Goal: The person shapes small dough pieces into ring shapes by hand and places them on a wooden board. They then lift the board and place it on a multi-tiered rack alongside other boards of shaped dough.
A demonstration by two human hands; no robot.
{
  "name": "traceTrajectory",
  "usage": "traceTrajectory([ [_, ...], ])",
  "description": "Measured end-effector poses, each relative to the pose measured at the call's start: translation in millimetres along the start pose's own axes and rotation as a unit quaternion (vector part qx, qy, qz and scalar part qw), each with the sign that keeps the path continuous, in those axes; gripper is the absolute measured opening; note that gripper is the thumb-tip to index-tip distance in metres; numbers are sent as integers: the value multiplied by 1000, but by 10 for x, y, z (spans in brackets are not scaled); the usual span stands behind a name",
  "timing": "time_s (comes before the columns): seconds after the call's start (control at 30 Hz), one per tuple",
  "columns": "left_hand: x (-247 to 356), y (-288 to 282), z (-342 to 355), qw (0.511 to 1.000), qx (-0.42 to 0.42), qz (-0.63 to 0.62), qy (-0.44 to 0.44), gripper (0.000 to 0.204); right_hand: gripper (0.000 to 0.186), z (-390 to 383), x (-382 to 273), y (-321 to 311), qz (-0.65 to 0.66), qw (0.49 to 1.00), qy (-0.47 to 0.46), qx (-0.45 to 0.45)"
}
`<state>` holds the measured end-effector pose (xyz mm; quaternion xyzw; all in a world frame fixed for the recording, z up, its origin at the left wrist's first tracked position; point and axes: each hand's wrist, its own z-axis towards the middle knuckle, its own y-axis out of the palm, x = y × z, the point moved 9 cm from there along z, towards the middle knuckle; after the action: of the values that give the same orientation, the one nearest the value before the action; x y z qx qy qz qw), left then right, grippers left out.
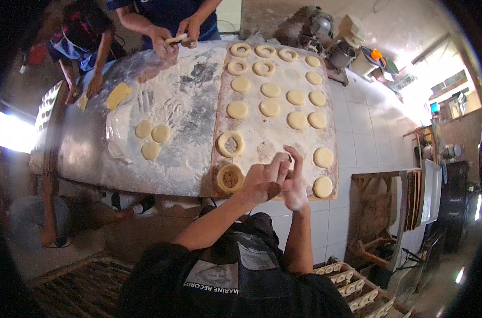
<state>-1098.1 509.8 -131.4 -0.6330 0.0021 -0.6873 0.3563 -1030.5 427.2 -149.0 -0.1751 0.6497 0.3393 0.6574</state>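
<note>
My left hand (263, 181) and my right hand (295, 186) are brought together above the near edge of a floured board. The left fingers are curled and the right fingers bend over toward them. Whatever lies between them is hidden. To the left of my hands lies a dough ring (231, 155) with a second dough ring (220, 177) nearer me, brown showing in its middle. A flat dough disc (322, 186) rests right of my right hand, and another dough disc (323, 157) just beyond it. More discs and rings fill the board's far part.
Left of the board (257, 127), the metal table (81, 153) bears loose flour, several dough discs (160, 133) and a yellow dough piece (118, 96). Across it, a person's hands (166, 47) hold a dough ring; another person (95, 79) works farther left. Shaped pieces sit on a rack (352, 289) behind my right.
</note>
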Motion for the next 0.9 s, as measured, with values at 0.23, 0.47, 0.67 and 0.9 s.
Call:
traceTrajectory([
  [0.23,-16,153,33,999,-19,42,-21,19,48,18,-54,23,-161,982,20,-96],
  [0.47,-291,-108,55,980,0,-16,-200,35,47,-34,22,-164,116,967,202,-105],
  [0.67,-517,-143,-41,945,1,240,-222,44,67,152,547,-358,-307,913,264,-44],
  [0.9,-776,38,-150,907,-100,356,-202,77,80,15,746,-214,-577,807,93,-85],
])
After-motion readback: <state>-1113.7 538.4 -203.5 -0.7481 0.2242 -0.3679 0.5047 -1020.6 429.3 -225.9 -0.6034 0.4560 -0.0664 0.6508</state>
